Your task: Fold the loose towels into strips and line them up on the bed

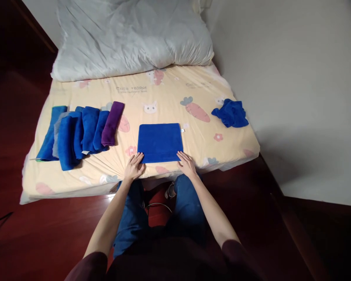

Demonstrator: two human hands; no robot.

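A blue towel (160, 141) lies flat on the bed in front of me, a small white tag at its right edge. At its near left corner rests my left hand (133, 167), open, fingers stretched over the cloth and thumb apart. The fingers of my right hand (187, 164) lie extended on the near right corner, so that hand is open too. Farther right sits a crumpled blue cloth (231, 114). To the left are several rolled or folded blue towels (89, 127), with a purple towel (112, 124) at the right end of their row.
A large pale pillow (134, 39) covers the far end of the bed. The yellow sheet (163, 103) has rabbit and carrot prints. Along the right side stands a pale wall (295, 97). Below the bed's near edge is a dark red floor (61, 230).
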